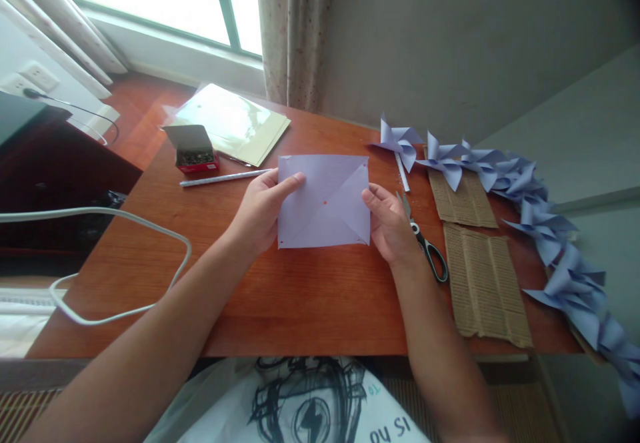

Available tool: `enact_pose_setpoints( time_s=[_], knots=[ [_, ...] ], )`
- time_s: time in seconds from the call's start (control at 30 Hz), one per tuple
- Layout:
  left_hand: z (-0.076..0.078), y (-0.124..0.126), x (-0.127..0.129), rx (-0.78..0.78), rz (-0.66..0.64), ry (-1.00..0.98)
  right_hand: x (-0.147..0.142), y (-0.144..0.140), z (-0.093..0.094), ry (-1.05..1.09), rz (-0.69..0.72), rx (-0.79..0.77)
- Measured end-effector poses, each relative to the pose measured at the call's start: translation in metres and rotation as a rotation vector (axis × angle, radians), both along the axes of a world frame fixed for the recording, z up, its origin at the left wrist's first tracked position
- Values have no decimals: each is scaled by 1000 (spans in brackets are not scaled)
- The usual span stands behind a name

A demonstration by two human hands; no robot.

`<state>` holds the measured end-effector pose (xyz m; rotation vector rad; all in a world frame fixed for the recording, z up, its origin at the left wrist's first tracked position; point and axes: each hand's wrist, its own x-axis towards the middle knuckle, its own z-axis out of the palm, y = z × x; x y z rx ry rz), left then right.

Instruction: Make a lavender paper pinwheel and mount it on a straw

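Okay, lilac paper square (325, 226) at frame centre, flat, red middle dot, diagonal lines. Left hand (265, 206) and right hand (387, 219) pinch opposite side edges.

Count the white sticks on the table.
2 show: one stick in front of the red box, another stick extending from the leftmost pinwheel. More may be hidden beneath the other pinwheels.

At six o'clock, my white shirt (305, 399) carries a lightning-bolt sign (312, 420) inside a ring. Toward five o'clock on the same cloth I make out dark letters (391, 431) that seem to read "IS" and "no", and above them a small green "TO" (373, 389). At ten o'clock, the red box (201, 166) bears pale print too small for me to read.
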<state>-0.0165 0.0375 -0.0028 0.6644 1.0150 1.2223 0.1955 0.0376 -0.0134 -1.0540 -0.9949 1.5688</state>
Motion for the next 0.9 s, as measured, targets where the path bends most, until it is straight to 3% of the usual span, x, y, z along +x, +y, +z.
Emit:
enact_pose_setpoints(
  time_s=[0.17,0.27,0.33,0.43,0.57,0.67,0.73,0.9],
  knots=[
    [-3,-3,5,62,-161,139,-10,-2,-4,-1,-144,-17],
    [-6,2,2,198,-205,296,-7,0,-5,-78,-233,-16],
    [-7,7,-6,316,-127,508,-4,2,-5,-108,-263,-20],
    [-3,16,-33,420,55,983,0,3,-6,-144,-277,-20],
    [11,17,-85,366,293,1623,-1,2,-8,-203,-235,20],
    [16,10,-119,283,331,1880,-3,-1,-7,-232,-188,38],
    [13,4,-133,277,292,1881,-4,-3,-5,-254,-167,44],
    [1,-6,-147,215,262,1499,-3,-4,-5,-276,-161,51]
  ],
)
